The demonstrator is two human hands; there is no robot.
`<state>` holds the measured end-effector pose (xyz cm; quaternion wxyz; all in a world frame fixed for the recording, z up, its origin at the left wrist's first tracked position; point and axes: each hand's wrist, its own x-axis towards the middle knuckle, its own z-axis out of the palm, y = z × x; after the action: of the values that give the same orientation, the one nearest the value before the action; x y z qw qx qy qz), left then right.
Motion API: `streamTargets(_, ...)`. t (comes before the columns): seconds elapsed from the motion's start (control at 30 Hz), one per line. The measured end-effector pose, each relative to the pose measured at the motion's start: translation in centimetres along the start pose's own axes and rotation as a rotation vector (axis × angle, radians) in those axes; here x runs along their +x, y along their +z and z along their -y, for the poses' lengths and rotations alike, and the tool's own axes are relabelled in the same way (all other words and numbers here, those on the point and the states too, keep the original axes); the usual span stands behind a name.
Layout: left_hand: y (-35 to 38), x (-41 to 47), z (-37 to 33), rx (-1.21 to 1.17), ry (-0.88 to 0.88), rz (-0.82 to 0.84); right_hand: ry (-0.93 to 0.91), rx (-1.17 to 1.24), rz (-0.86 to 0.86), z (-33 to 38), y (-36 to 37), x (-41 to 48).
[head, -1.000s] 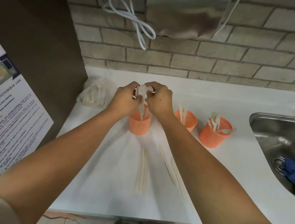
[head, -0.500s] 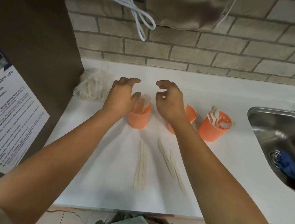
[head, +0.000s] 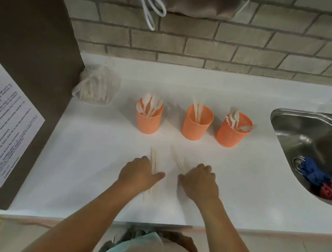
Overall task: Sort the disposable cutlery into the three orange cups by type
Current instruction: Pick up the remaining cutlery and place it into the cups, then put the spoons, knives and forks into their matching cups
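Both hands, raised beside the spoon cup (head: 148,121) half a second ago, are now resting low on the counter (head: 94,159). The left hand (head: 140,175) is covering the left knife pair (head: 153,160), whose long axis is running near-to-far. The right hand (head: 198,182) is touching the right knife pair (head: 175,157), which is slanting far-left to near-right. Fingers are curling downward; whether either hand is grasping cannot be told.

Both arms extended, left hand (head: 140,175) and right hand (head: 198,182) palm-down, fingers curled, thumbs pointing inward.
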<state>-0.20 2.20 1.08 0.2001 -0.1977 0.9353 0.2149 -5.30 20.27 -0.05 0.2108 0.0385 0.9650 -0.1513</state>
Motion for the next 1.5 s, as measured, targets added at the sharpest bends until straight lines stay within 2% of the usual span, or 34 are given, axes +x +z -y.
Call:
streamTargets(0.23, 0.9, 0.4, -1.7, 0.055, 0.012, -0.058, -0.182, -0.136, -0.077, 2.0, 2.4, -0.5)
streamTargets(0.43, 0.9, 0.7, -1.3, -0.018, 0.019, -0.035, -0.244, -0.144, -0.112, 3.0, 3.3, -0.9)
streamTargets(0.73, 1.5, 1.6, 0.7, -0.082, 0.012, -0.030, -0.127, 0.010, 0.128, 3.3, 2.3, 0.2)
streamTargets(0.93, 1.5, 1.7, 1.7, -0.195, 0.055, -0.072, -0.190, 0.034, 0.002, 2.9, 2.8, -0.1)
streamTargets(1.1, 0.7, 1.7, 2.9, -0.326, 0.053, 0.011, -0.214, 0.082, -0.087, 2.6, 3.0, -0.5)
streamTargets(1.2, 0.7, 1.4, 3.0, -0.437, 0.036, 0.065, -0.179, 0.190, -0.088, 2.1, 2.8, -0.5)
streamTargets(1.37, 1.2, 1.4, 2.1, -0.719, -0.040, 0.110, -0.117, 0.503, -0.051, 1.0, 1.6, -0.4)
streamTargets(1.5, 1.3, 1.0, 0.1, -1.055, -0.125, 0.152, -0.100, 0.903, 0.053, 0.1, 1.0, -0.8)
